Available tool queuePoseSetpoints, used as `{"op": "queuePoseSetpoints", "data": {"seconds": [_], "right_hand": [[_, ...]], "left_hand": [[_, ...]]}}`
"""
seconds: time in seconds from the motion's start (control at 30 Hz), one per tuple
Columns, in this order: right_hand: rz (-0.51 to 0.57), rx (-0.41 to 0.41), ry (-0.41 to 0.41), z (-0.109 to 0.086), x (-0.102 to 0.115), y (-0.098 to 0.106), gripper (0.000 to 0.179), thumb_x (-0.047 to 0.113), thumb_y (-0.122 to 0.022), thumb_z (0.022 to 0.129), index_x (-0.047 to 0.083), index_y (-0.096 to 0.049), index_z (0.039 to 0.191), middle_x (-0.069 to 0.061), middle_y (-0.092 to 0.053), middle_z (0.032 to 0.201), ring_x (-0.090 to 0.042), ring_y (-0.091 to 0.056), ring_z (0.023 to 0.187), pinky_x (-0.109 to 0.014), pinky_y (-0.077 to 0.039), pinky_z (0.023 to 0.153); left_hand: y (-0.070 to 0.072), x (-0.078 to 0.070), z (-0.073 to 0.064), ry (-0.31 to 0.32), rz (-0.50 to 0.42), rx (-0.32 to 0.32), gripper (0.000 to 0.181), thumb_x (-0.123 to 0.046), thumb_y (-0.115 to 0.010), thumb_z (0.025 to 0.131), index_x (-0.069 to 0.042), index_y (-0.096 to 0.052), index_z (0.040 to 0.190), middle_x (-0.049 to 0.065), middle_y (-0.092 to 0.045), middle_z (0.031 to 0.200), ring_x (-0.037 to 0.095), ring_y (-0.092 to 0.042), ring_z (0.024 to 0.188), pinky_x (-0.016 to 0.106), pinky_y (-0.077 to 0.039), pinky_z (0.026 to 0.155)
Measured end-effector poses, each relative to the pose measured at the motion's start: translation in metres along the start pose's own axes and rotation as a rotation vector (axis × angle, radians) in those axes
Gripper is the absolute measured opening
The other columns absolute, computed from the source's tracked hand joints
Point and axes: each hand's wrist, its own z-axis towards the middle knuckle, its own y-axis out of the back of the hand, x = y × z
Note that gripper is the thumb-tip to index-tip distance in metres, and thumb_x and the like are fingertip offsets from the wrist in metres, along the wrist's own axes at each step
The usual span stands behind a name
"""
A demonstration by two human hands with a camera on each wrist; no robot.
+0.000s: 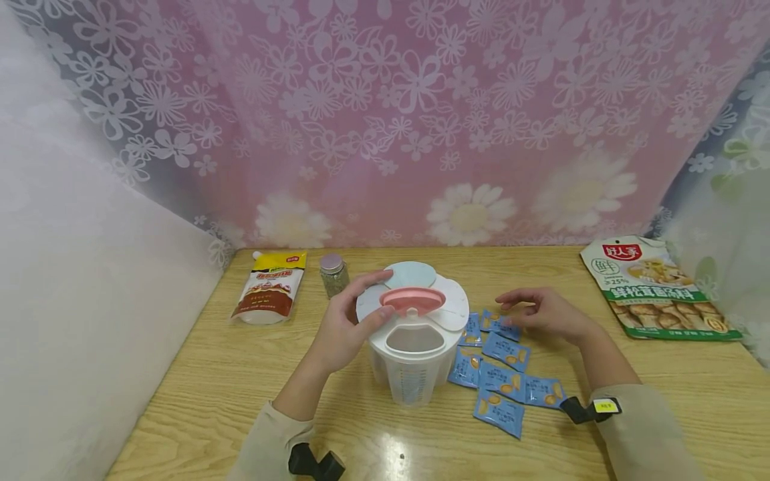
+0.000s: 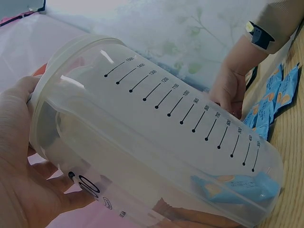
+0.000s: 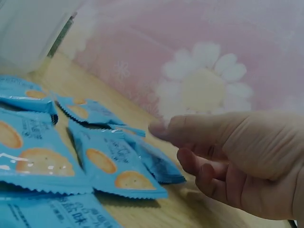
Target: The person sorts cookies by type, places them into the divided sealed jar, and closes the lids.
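Observation:
A clear, lidded food storage container (image 1: 379,357) with a measuring cup (image 1: 414,381) at its front stands mid-table. My left hand (image 1: 343,334) grips its round lid (image 1: 451,300) at the left, the thumb by the pink handle (image 1: 415,302). In the left wrist view, a blue packet (image 2: 237,187) shows low through the scaled wall, with something brown beside it. To the right lie several blue biscuit packets (image 1: 502,382). My right hand (image 1: 550,317) hovers at the far packets, fingers loosely bent, with nothing held; the right wrist view shows the thumb (image 3: 190,130) just beside a packet (image 3: 116,161).
At the back left lie a brown-and-yellow spouted pouch (image 1: 271,290) and a small herb jar (image 1: 333,275) with a pinkish cap. A large green-and-white mushroom seasoning bag (image 1: 658,287) lies at the right. A floral curtain (image 1: 391,133) hangs behind the table.

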Motion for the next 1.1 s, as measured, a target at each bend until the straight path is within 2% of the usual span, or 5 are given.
{"op": "queuePoseSetpoints", "data": {"seconds": [0.2,0.43,0.8,0.97,1.1], "right_hand": [[-0.199,-0.007,-0.026,0.0,0.005,-0.005,0.052,0.034,-0.081,0.083,0.01,-0.066,0.127,-0.011,-0.068,0.12,-0.017,-0.063,0.1,-0.023,-0.051,0.081],[-0.231,0.016,-0.059,0.001,0.014,-0.006,0.049,0.034,-0.08,0.085,0.006,-0.067,0.123,-0.007,-0.067,0.109,-0.022,-0.058,0.099,-0.03,-0.05,0.079],[-0.094,0.025,-0.1,-0.001,0.009,0.001,0.033,0.033,-0.067,0.096,0.005,-0.068,0.113,-0.008,-0.066,0.093,-0.016,-0.054,0.067,-0.031,-0.05,0.06],[-0.005,-0.004,-0.093,-0.006,0.02,0.006,0.034,0.032,-0.067,0.096,0.002,-0.064,0.111,-0.006,-0.061,0.087,-0.012,-0.048,0.062,-0.032,-0.047,0.058],[0.065,-0.019,-0.051,-0.01,0.033,0.009,0.033,0.03,-0.066,0.097,0.0,-0.061,0.111,0.001,-0.049,0.07,-0.012,-0.036,0.053,-0.035,-0.041,0.054]], "left_hand": [[0.0,0.0,0.001,0.001,-0.003,0.001,0.052,-0.023,-0.068,0.095,-0.006,-0.052,0.142,0.013,-0.046,0.15,0.015,-0.06,0.114,0.03,-0.057,0.089],[0.0,0.001,0.0,-0.005,-0.013,0.002,0.054,-0.025,-0.068,0.095,-0.006,-0.051,0.142,0.013,-0.046,0.15,0.015,-0.061,0.113,0.03,-0.057,0.089],[0.001,0.002,0.0,-0.017,-0.014,0.005,0.054,-0.027,-0.068,0.095,-0.005,-0.051,0.142,0.014,-0.046,0.151,0.014,-0.061,0.114,0.029,-0.057,0.09],[0.0,0.001,0.0,-0.006,-0.002,0.0,0.054,-0.027,-0.068,0.095,-0.006,-0.052,0.142,0.012,-0.046,0.151,0.014,-0.059,0.118,0.029,-0.056,0.092],[0.0,0.001,0.001,0.007,0.005,-0.008,0.054,-0.028,-0.068,0.094,-0.007,-0.052,0.142,0.011,-0.046,0.151,0.014,-0.059,0.118,0.029,-0.056,0.091]]}}
